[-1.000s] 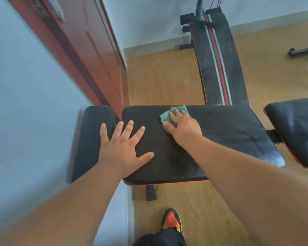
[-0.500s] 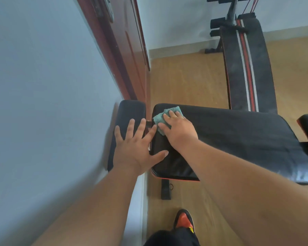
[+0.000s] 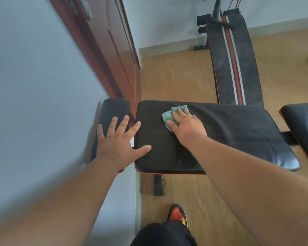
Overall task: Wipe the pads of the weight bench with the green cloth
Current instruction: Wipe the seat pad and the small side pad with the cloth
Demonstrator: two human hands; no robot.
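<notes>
The weight bench's large black middle pad (image 3: 238,135) lies across the view, with a small black end pad (image 3: 112,109) to its left and another black pad (image 3: 304,125) at the right edge. My right hand (image 3: 187,126) presses the folded green cloth (image 3: 172,115) flat onto the far left part of the middle pad. My left hand (image 3: 117,141) rests flat with fingers spread, straddling the gap between the small end pad and the middle pad, holding nothing.
A pale wall (image 3: 34,103) and a red-brown door (image 3: 103,43) stand close on the left. A second black bench with red and white stripes (image 3: 233,64) stands behind on the wooden floor (image 3: 176,77). My orange shoe (image 3: 177,213) is below the bench.
My right hand has slid the green cloth to the right along the middle pad, away from its left edge. My left hand stays across the gap between the pads.
</notes>
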